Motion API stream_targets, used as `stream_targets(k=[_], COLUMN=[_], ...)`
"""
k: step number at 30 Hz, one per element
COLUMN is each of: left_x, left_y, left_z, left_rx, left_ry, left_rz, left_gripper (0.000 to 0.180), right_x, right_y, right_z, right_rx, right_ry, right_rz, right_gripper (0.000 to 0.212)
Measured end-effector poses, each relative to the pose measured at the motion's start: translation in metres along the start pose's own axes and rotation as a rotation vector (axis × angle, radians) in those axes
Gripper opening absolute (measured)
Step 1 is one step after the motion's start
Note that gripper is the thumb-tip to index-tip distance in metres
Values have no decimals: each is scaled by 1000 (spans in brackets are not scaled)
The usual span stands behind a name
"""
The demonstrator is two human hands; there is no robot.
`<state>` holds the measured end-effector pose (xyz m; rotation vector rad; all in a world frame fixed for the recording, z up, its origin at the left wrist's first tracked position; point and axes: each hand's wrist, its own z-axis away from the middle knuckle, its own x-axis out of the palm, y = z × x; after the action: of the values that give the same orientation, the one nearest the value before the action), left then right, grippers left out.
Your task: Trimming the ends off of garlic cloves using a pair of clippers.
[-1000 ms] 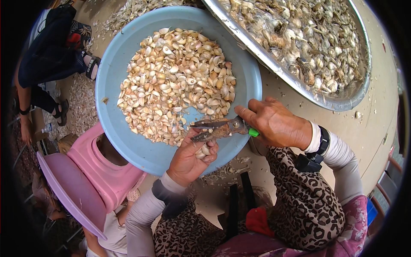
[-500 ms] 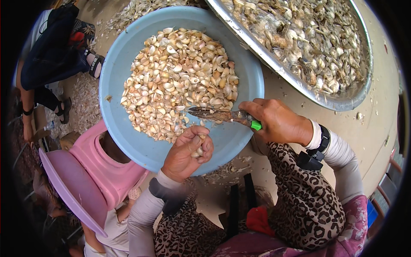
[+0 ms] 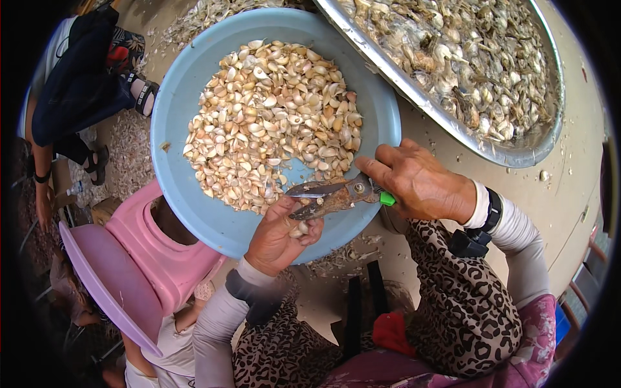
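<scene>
Beige ground [image 3: 550, 223] bears scraps [image 3: 352, 254] around the basin [image 3: 169, 116].

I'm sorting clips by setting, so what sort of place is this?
Probably an informal garlic-processing work area: a blue basin holds loose garlic cloves, a metal tub holds garlic bulbs, and papery scraps litter the ground.
</scene>
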<state>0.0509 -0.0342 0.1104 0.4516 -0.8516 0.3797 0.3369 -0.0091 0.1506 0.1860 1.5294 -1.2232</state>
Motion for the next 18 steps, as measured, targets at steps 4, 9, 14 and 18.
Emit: stream_targets(k=[4, 9, 14, 18], left_x=[-8, 0, 2, 1], left_y=[0, 1, 1, 3], left_z=[0, 0, 1, 0], left_rx=[-7, -38, -40, -73], left_ry=[-21, 5, -4, -95], left_rz=[-44, -42, -61, -136], left_gripper=[29, 24, 23, 26], right_x=[2, 0, 0, 8], right_y=[2, 2, 3, 6], right_z=[1, 3, 4, 8], right_rx=[11, 35, 71, 108], right_ry=[-46, -96, -142, -91], right_rz=[-24, -27, -92, -247], right_gripper=[49, 45, 40, 36])
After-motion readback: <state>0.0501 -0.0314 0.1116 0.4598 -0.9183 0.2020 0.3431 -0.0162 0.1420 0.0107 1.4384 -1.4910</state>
